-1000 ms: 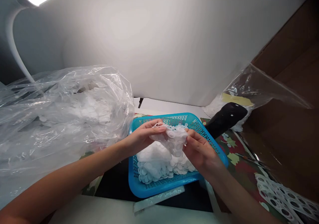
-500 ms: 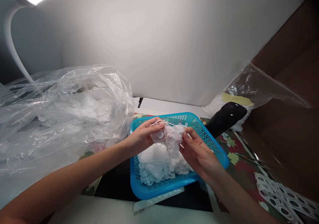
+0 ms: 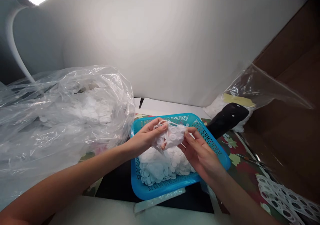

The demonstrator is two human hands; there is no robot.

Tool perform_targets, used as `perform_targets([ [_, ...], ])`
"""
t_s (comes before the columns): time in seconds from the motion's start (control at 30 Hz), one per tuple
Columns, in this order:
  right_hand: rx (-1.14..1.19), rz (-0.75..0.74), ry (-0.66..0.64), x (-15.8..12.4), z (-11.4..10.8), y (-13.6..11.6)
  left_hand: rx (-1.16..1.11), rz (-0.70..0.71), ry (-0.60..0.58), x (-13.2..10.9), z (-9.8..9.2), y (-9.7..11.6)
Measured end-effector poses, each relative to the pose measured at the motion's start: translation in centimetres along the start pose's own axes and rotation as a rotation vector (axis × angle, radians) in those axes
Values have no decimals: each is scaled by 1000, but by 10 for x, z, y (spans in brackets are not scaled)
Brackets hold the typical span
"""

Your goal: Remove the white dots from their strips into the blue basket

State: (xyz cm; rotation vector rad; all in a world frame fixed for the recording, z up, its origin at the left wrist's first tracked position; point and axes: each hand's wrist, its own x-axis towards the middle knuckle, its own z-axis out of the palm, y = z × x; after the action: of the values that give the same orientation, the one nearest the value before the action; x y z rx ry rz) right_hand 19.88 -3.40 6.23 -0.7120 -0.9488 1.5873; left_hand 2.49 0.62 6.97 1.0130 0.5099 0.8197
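Both hands hold a crumpled white sheet with round cut-outs (image 3: 173,135) above a blue plastic basket (image 3: 160,192). My left hand (image 3: 150,135) pinches its left end, the thumb on top. At its right end, my right hand (image 3: 198,148) grips it between thumb and fingers. Some discs seem to sit in the sheet's holes; the folds hide how many. Below, many loose white discs (image 3: 157,171) fill the lower part of the perforated basket.
A big clear plastic bag (image 3: 62,128) with white pieces lies left, beneath a lamp (image 3: 15,48). Right of the basket are a black object (image 3: 227,118), another clear bag (image 3: 242,84), a thin tool (image 3: 250,159) and white sheets with round holes (image 3: 285,198). A patterned cloth (image 3: 237,178) covers the table.
The sheet has been turned and spread between the hands, so a large hole shows at its top edge. The hands stay in nearly the same place above the basket.
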Motion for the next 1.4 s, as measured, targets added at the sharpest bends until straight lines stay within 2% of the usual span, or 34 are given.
perform_targets([
  [0.23, -37, 93, 100, -3, -2, -3, 147, -13, 28, -1, -2, -1],
  [0.33, -62, 82, 131, -3, -3, -4, 241, -32, 23, -1, -2, 0],
  [0.57, -202, 128, 13, -1, -2, -2, 265, 47, 143, 0, -1, 2],
  [0.73, -388, 66, 45, 0, -8, -5, 167, 28, 103, 2, -4, 2],
  [0.87, -528, 69, 0, -1, -5, -14, 83, 39, 104, 3, -5, 2],
  [1.0, -542, 75, -59, 0, -4, -18, 21, 38, 143, 3, -4, 1],
  [1.17, -541, 51, -114, 3, -10, -16, 52, 53, 103, 3, -7, 0],
  [1.27, -746, -33, -82, -3, -8, -25, 24, 46, 146, 4, -9, 2],
  [1.33, -942, -183, 18, -13, -2, -38, -11, 39, 173, 5, -9, 4],
  [1.37, -1042, -236, 25, -19, 3, -44, -24, 36, 176, 5, -8, 5],
  [1.4, -1137, -273, -31, -26, 8, -49, -32, 38, 170, 5, -8, 6],
])
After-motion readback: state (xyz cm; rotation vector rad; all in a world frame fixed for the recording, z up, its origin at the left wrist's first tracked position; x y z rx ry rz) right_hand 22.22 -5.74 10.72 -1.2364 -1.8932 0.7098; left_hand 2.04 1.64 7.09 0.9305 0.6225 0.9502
